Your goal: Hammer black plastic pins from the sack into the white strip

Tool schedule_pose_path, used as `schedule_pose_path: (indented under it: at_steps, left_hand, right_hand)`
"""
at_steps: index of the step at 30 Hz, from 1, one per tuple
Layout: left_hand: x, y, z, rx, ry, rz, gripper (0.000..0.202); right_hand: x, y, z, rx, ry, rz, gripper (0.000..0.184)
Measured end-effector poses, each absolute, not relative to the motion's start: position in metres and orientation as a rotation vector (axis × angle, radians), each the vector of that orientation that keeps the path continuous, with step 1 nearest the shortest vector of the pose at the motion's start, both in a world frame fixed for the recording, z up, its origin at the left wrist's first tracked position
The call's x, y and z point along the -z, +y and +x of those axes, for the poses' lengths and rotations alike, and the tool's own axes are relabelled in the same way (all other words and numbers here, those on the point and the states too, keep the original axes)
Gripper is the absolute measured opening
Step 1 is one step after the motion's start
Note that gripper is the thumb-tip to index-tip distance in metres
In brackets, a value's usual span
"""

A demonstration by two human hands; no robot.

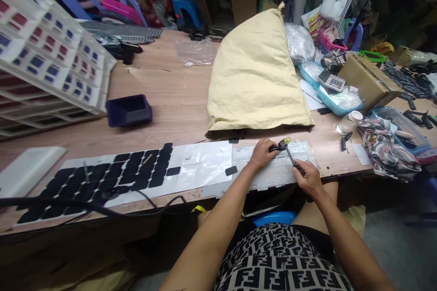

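My left hand (264, 153) rests over the pale work sheet at the table's front edge, its fingers closed on a small black part (273, 148). In my right hand (310, 181) is a hammer (291, 155) with a metal shaft and dark grip; its head meets or nearly meets the black part's right end. Blur and small size hide whether they touch. A yellow-green bit (287, 139) lies just behind the head. Left of my hands, a white sheet (205, 161) bears rows of black rounded pads (136, 163), and one loose pad (231, 171) lies near my left forearm.
Behind my hands stands a large cream sack (256, 77). A dark purple bin (129, 111) and a white crate (51, 50) are to the left. On the right are a glass jar (348, 122), bundled cloth (389, 148) and blue trays (336, 100). A black cable (85, 205) crosses the front left.
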State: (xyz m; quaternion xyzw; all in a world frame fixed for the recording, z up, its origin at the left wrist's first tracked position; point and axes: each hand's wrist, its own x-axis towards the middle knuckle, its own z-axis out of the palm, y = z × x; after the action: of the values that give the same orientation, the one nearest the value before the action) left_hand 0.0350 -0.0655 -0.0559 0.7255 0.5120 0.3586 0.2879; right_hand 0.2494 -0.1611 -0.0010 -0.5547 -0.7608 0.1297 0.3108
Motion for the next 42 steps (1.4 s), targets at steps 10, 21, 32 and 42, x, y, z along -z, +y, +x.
schedule_pose_path:
  at_steps: [10, 21, 32, 42]
  left_hand:
    - [0.055, -0.068, 0.037, -1.018, 1.383, 1.779, 0.051]
    - [0.044, -0.080, 0.038, -0.998, 1.365, 2.075, 0.015]
    - [0.102, -0.257, 0.020, -0.655, 1.041, 2.405, 0.030]
    - [0.102, -0.255, 0.015, -0.429, 1.193, 2.272, 0.039]
  right_hand:
    - [0.003, -0.151, 0.246, -0.424, -2.031, -1.497, 0.033]
    - [0.026, -0.113, 0.295, -0.811, -1.434, -1.564, 0.041]
    - [0.030, -0.112, 0.294, -0.786, -1.430, -1.574, 0.047]
    - [0.036, -0.112, 0.296, -0.758, -1.450, -1.588, 0.047]
